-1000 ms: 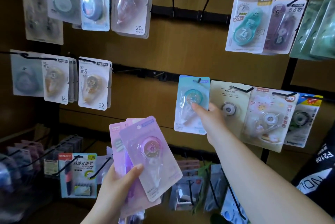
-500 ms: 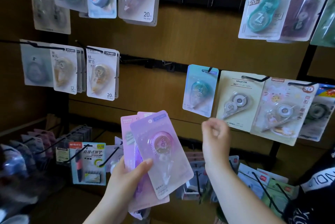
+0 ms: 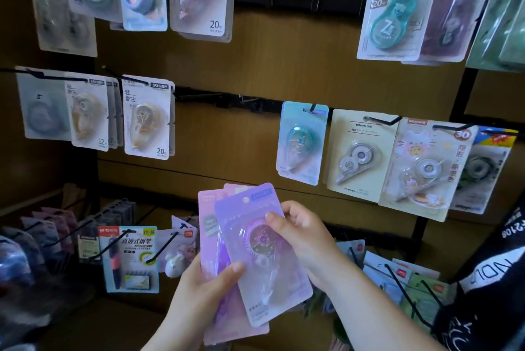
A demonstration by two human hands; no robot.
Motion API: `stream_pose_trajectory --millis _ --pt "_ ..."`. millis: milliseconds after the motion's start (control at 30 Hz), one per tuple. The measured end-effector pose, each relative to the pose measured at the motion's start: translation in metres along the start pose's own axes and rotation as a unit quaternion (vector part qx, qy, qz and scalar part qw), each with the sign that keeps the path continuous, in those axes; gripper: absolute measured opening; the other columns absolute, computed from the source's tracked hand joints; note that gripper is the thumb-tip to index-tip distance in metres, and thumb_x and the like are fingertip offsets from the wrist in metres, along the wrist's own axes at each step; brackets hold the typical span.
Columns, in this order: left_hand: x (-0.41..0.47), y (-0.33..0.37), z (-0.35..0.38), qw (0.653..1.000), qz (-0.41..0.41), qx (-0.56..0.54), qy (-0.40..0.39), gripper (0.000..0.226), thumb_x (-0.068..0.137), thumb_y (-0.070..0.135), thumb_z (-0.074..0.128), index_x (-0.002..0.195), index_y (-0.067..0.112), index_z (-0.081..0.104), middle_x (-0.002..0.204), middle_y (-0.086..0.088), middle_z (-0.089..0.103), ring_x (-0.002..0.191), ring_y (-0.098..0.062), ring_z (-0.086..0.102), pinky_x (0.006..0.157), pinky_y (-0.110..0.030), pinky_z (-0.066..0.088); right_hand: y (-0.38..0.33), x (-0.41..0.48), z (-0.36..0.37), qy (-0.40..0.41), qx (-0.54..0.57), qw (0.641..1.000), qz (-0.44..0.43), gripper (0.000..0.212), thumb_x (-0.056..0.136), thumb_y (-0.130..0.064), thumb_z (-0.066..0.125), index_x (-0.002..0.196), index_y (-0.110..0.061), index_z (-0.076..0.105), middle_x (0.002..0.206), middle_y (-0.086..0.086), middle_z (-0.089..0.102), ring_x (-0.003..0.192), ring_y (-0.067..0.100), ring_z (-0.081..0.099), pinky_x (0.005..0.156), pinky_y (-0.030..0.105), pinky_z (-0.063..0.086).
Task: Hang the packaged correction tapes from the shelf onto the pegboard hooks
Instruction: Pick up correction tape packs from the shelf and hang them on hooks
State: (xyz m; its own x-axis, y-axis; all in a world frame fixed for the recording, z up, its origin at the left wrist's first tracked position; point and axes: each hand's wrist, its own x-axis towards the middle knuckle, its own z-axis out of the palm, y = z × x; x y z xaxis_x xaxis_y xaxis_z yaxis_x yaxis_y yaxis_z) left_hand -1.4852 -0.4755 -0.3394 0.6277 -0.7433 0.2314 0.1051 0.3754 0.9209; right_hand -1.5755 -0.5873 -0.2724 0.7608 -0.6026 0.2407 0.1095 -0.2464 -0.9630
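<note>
My left hand (image 3: pixel 204 288) holds a fanned stack of pink and purple correction tape packs (image 3: pixel 210 225) low in the middle, thumb across the front. My right hand (image 3: pixel 301 237) grips the right edge of the front purple pack (image 3: pixel 255 248), thumb on its blister. A light blue correction tape pack (image 3: pixel 301 143) hangs alone on a black pegboard hook (image 3: pixel 312 108) above the hands.
Wooden pegboard (image 3: pixel 255 66) with black hooks bears several hung tape packs: a beige pack (image 3: pixel 358 154) and a cat-print pack (image 3: pixel 423 168) right of the blue one, yellowish packs (image 3: pixel 146 117) at left. An empty hook (image 3: pixel 250 99) sits mid-row. Pen packs (image 3: pixel 129 259) hang below.
My right hand left the hung blue pack, dropped down and took hold of the front purple pack in my left hand. The view drifted slightly downward.
</note>
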Motion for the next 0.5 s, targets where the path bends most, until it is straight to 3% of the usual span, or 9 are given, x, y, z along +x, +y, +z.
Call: stream_pose_trajectory --millis 67,200,267,400,500 --pt "-0.001 0.0 0.001 1.0 0.004 0.006 -0.006 0.102 0.01 0.06 0.083 0.099 0.012 0.065 0.088 -0.005 0.076 0.08 -0.02 0.072 0.055 -0.021 0.055 -0.001 0.0 -0.003 0.005 0.03 0.999 0.017 0.023 0.087 -0.015 0.057 0.065 -0.017 0.054 0.065 -0.002 0.064 0.06 0.012 0.058 0.068 0.03 0.046" --pt "-0.003 0.003 0.004 0.999 0.014 0.028 -0.009 0.1 0.011 0.064 0.081 0.097 0.014 0.065 0.088 -0.002 0.076 0.081 -0.018 0.072 0.056 -0.02 0.055 -0.007 0.0 -0.006 0.019 0.036 0.999 0.013 0.029 0.088 -0.01 0.055 0.06 -0.015 0.05 0.069 0.006 0.056 0.065 0.016 0.049 0.065 0.028 0.039" --pt "-0.001 0.004 0.004 0.999 0.022 0.034 -0.003 0.098 0.011 0.067 0.079 0.095 0.018 0.066 0.089 0.0 0.076 0.083 -0.018 0.072 0.061 -0.022 0.055 -0.012 0.0 -0.006 0.027 0.015 0.999 -0.013 0.028 0.088 -0.01 0.055 0.061 -0.016 0.052 0.068 0.005 0.057 0.066 0.016 0.05 0.066 0.029 0.04" --pt "0.002 -0.001 -0.002 0.999 0.025 0.032 0.033 0.099 0.01 0.067 0.079 0.094 0.018 0.067 0.089 -0.007 0.076 0.088 -0.027 0.069 0.075 -0.039 0.053 -0.031 0.0 -0.012 0.099 -0.034 0.99 -0.095 0.028 0.088 -0.016 0.056 0.06 -0.021 0.057 0.069 0.006 0.058 0.071 0.02 0.051 0.071 0.032 0.04" --pt "0.003 -0.001 -0.006 0.997 0.031 0.056 0.038 0.086 0.016 0.059 0.082 0.091 0.02 0.066 0.085 -0.006 0.075 0.085 -0.019 0.068 0.069 -0.029 0.05 -0.053 0.003 -0.023 0.169 -0.036 0.973 -0.151 0.027 0.088 -0.018 0.056 0.061 -0.02 0.054 0.067 0.005 0.052 0.072 0.02 0.048 0.068 0.03 0.037"
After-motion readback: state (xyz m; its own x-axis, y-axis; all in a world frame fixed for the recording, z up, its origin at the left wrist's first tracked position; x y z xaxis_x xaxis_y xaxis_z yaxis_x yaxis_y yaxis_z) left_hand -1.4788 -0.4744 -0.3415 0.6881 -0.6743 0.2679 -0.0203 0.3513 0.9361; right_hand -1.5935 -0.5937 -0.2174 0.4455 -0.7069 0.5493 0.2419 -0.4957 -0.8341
